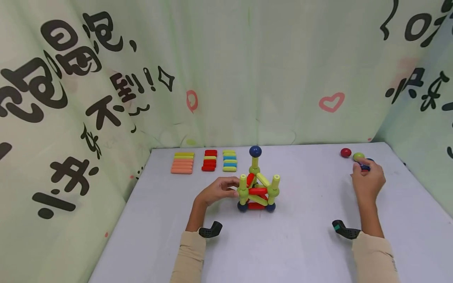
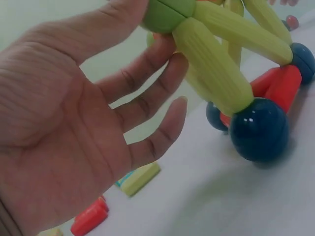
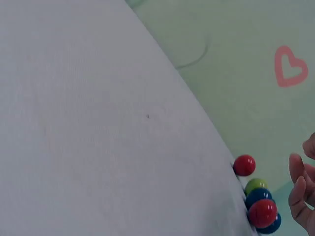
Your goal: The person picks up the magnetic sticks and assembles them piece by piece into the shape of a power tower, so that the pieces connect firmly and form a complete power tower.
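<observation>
A ball-and-stick toy structure (image 1: 257,191) of green, red and blue pieces stands on the table, a blue ball (image 1: 255,151) on its tall rear stick. My left hand (image 1: 223,188) holds its left side, thumb and fingers about a green ball (image 2: 170,12); the other fingers are loosely bent near a yellow-green stick (image 2: 214,66). At the back right, my right hand (image 1: 369,181) is over a group of loose balls and partly hides them. In the right wrist view its loosely bent fingers (image 3: 297,194) are beside a red ball (image 3: 262,213), with no ball visible between them.
Loose sticks lie in three groups at the back left: orange and yellow (image 1: 182,163), red and yellow (image 1: 209,160), green and blue (image 1: 229,160). Another red ball (image 1: 345,152) and a green ball (image 1: 358,156) lie near the rear edge. A printed curtain (image 1: 226,78) hangs behind the table.
</observation>
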Demonstrator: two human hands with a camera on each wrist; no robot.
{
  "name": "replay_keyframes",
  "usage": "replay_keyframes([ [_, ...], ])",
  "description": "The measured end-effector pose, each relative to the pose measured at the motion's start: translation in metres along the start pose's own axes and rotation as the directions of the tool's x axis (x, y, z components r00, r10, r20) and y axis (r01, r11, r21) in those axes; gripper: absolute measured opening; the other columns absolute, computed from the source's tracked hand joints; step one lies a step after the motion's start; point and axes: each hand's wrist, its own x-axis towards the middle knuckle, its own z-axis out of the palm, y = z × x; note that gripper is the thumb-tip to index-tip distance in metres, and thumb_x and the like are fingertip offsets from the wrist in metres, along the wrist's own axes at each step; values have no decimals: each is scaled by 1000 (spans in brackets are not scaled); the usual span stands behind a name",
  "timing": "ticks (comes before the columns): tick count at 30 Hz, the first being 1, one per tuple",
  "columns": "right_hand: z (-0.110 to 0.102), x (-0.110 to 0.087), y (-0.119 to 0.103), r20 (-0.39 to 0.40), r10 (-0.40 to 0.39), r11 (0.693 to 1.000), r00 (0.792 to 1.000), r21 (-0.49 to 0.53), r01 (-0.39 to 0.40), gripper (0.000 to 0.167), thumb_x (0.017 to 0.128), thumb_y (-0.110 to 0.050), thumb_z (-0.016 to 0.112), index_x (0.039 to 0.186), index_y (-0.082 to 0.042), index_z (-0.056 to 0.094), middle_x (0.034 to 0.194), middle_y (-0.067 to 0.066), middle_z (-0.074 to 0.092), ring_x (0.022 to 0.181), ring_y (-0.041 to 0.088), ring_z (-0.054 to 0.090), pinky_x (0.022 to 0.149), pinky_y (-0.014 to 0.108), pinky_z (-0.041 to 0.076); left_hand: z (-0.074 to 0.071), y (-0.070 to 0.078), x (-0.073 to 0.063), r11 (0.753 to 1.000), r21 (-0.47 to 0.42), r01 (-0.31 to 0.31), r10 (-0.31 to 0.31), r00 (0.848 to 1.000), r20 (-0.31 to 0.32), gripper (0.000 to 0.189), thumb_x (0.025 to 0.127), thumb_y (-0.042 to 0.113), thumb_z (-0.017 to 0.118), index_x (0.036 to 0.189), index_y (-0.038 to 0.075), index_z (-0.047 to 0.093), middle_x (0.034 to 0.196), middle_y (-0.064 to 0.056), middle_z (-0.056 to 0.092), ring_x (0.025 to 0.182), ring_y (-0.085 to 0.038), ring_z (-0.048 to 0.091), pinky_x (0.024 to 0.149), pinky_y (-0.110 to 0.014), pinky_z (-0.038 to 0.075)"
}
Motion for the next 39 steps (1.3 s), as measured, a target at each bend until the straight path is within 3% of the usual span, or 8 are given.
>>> replay_keyframes([
  [4,-11,6,14,38,84,993,996,-86,-81,41,99,-19,49,134,3,55,137,27,51,136,40,40,116,51,26,2,6,3,1000,16,-6,6,1000,25,37,91,12,69,121,-5,58,102,-4,58,99,-15,56,85,-24,51],
  [10,-16,4,29,193,121,958,974,-280,-64,47,99,-16,49,139,8,45,137,36,42,131,50,37,108,61,31,4,3,4,996,-87,-20,30,993,117,33,92,4,65,120,-11,55,95,5,67,92,-10,64,85,-25,53],
  [13,-15,5,32,242,127,943,962,-331,-41,51,99,-16,48,145,6,38,136,38,39,128,54,37,103,64,34,5,-1,5,991,-132,-31,38,998,53,33,91,4,65,118,-10,53,99,-2,66,95,-13,63,87,-27,53],
  [17,-13,6,35,258,161,942,953,-327,-70,58,100,-19,48,151,1,29,141,39,31,128,56,35,104,66,33,11,-6,10,989,-137,-57,52,998,-45,71,84,24,77,141,5,39,137,-15,47,126,-22,48,103,-38,47],
  [20,-9,9,38,270,169,944,948,-321,-76,60,100,-22,49,152,-1,27,144,38,26,131,56,33,106,67,32,18,-7,16,990,-123,-66,66,998,-5,106,76,46,80,156,18,15,162,-11,17,149,-28,22,116,-49,32],
  [29,2,17,40,344,53,922,938,-377,86,50,98,-17,56,139,8,43,134,42,37,122,58,37,99,69,39,32,-1,20,994,-106,-21,24,999,26,130,60,63,81,157,21,4,163,-11,14,151,-32,18,120,-47,22],
  [34,-1,5,26,435,-23,938,900,-302,170,49,97,-25,59,132,8,49,125,37,49,110,50,48,85,57,50,38,2,23,1000,15,8,-8,1000,20,122,67,61,81,155,23,7,158,-8,22,145,-27,27,118,-49,27],
  [39,0,-15,-22,552,-190,972,812,-11,235,52,97,-38,59,132,-1,53,124,23,57,96,20,61,68,17,50,43,6,27,994,100,32,-31,999,-12,118,71,58,79,152,19,3,160,-12,14,148,-23,19,118,-53,24],
])
